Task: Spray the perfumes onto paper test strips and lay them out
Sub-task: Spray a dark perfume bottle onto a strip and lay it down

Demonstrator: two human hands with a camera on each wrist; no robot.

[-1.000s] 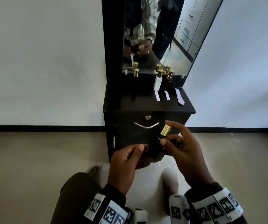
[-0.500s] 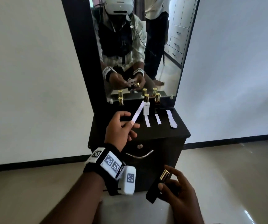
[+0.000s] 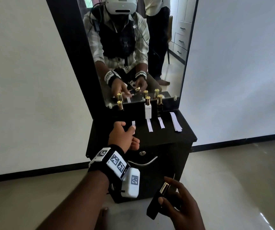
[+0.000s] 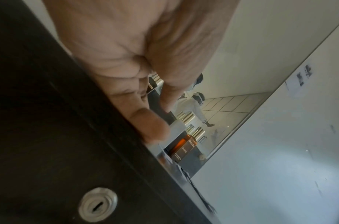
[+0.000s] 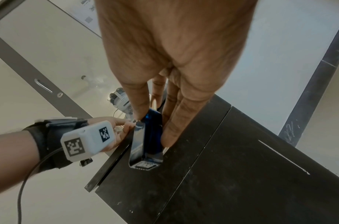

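- Head view: left hand (image 3: 122,136) reached out over the near left part of the black dresser top (image 3: 166,136), thumb and forefinger pinching a white paper test strip (image 3: 133,124) that lies flat or nearly flat on the top; cannot tell whether fully down.
- Remaining fingers of that hand curled loosely under the palm, near the front edge.
- Right hand (image 3: 181,206) held low and near, in front of the dresser, well apart from the top.
- Gripped there: a dark blue perfume bottle (image 3: 155,203) with a gold sprayer, tilted, thumb on one side, fingers spread along the other; forefinger raised beside the sprayer.
- Right wrist view: same bottle (image 5: 151,136) clamped between thumb and fingers, base pointing away from the camera.
- Further right on the top: two more strips, one (image 3: 149,125) just in front of a white perfume bottle (image 3: 148,110), another (image 3: 161,122) in front of a dark amber bottle (image 3: 159,105).
- Far right: a small stack of unused strips (image 3: 175,122).
- Far left, by the mirror (image 3: 175,63): another gold-capped dark bottle (image 3: 120,106).
- Left wrist view: palm and curled fingers (image 4: 151,128) blurred against the dresser edge, drawer lock (image 4: 97,202) below.
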